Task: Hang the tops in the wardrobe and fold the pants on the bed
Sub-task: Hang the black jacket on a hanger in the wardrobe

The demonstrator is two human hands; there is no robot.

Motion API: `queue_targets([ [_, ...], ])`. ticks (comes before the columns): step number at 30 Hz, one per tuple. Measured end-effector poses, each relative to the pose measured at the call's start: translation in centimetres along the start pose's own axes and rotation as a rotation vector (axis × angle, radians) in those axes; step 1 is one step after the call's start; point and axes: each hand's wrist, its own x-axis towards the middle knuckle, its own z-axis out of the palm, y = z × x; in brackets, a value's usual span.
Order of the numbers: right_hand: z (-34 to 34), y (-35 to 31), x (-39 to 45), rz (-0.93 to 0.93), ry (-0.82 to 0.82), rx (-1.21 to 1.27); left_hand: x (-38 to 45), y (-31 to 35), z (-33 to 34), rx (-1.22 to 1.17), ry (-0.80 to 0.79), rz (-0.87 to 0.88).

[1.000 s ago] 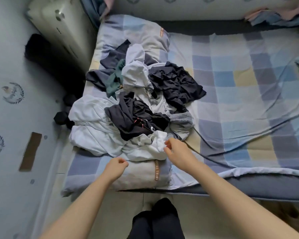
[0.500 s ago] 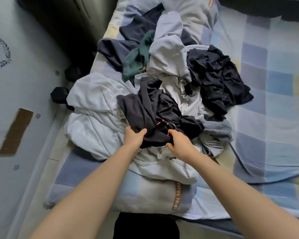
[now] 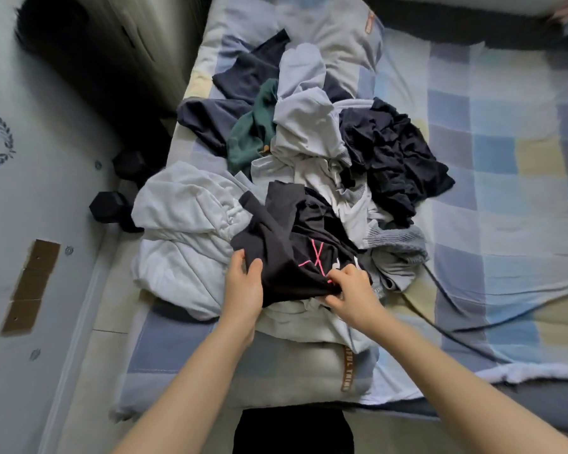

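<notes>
while both the left hand (image 3: 243, 286) and right hand (image 3: 351, 290) grip the black top (image 3: 286, 250), its shape stays bunched, unreadable.

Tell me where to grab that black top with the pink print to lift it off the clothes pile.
Grip the black top along its near edge, coming from the foot of the bed. That edge lies free on top of the white clothes, and the left hand and right hand pinch it there already. Its far part is crumpled among other garments, so lift up and toward you.
</notes>
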Motion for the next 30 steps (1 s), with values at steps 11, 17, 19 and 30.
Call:
queue_targets([
  [11, -14.6, -10.8, -16.7, -0.075, 0.356, 0.412, -14.3, 13.2, -4.9, -0.204, -0.302, 0.241],
  [17, -20.6, -16.4, -24.3, -0.057, 0.64, 0.759, -21.1, 17.3, -4.7, -0.054, -0.592, 0.323],
  [19, -21.8, -17.8, -26.6, -0.043, 0.719, 0.855, -23.5, 17.3, -4.2, 0.01, -0.693, 0.318],
  [30, -24.9, -15.3, -36.1, 0.062, 0.97, 1.476, -31.6, 17.0, -0.4, 0.131, -0.806, 0.378],
])
